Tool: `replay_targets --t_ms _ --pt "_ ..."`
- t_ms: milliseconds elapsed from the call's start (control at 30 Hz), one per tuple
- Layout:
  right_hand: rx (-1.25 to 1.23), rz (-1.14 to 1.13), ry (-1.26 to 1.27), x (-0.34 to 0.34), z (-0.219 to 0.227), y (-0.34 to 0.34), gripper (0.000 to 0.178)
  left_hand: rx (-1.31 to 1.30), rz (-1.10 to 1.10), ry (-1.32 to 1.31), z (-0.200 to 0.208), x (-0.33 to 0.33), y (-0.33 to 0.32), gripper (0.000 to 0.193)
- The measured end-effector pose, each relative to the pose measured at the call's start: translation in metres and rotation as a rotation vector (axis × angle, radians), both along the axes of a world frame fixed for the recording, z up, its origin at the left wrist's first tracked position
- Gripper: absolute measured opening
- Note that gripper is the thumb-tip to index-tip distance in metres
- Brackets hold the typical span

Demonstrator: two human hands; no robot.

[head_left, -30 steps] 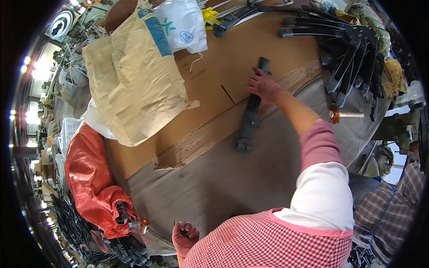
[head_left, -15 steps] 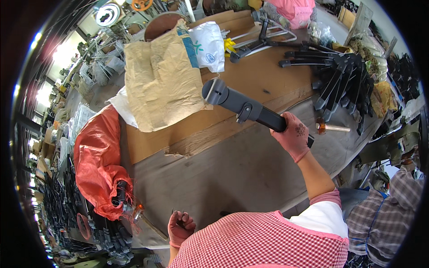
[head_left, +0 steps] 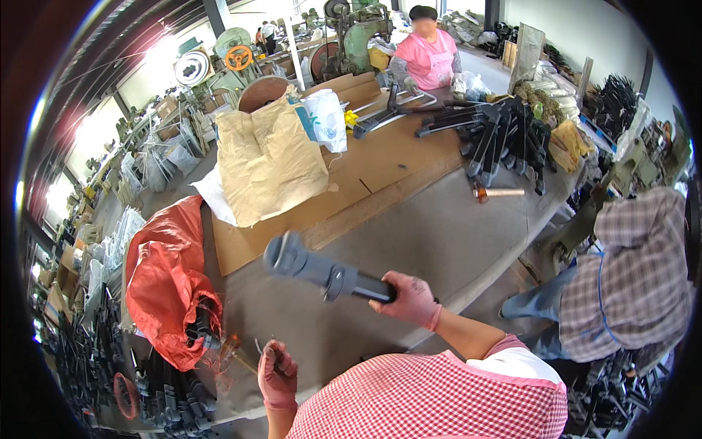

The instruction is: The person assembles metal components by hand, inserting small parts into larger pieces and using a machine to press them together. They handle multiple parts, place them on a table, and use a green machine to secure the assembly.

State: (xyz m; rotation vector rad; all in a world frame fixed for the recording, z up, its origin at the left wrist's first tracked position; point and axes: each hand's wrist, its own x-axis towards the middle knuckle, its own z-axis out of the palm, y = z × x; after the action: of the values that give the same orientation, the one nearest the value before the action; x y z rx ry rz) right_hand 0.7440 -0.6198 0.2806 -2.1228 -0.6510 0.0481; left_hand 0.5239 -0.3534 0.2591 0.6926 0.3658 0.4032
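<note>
My right hand (head_left: 411, 298), in a pink glove, grips the lower end of a black jointed tube (head_left: 344, 279). The tube tilts up to the left over the table, its wide rounded end blurred by motion. My left hand (head_left: 278, 374), also gloved, is raised near the table's front edge with its fingers curled together. A thin metal piece (head_left: 257, 344) pokes out from those fingers; its full shape is hidden.
A red sack (head_left: 164, 271) with black parts lies at the left, brown paper (head_left: 267, 161) on cardboard (head_left: 409, 157) behind. To the right are a hammer (head_left: 504, 192) and stacked black jointed frames (head_left: 504, 139). One person (head_left: 428, 58) stands across the table; another in plaid (head_left: 629, 271) is at right.
My right hand has brought the black jointed tube down and to the left, closer to me. My left hand has shifted slightly left. The view has tipped up, showing more of the person across the table.
</note>
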Motion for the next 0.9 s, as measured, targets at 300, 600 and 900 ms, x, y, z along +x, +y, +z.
replay_targets --t_ms 300,600,900 --pt "-0.227 0.401 0.224 -0.234 -0.025 0.094 0.042 0.156 -0.015 0.108 -0.059 -0.155 0.054 0.024" --pt "-0.362 0.737 0.281 -0.331 -0.029 0.148 0.047 0.119 0.048 -0.083 -0.124 -0.286 0.1 0.039" --pt "-0.522 0.961 0.491 -0.299 -0.018 0.117 0.068 0.396 0.276 0.083 -0.143 -0.353 0.089 0.046"
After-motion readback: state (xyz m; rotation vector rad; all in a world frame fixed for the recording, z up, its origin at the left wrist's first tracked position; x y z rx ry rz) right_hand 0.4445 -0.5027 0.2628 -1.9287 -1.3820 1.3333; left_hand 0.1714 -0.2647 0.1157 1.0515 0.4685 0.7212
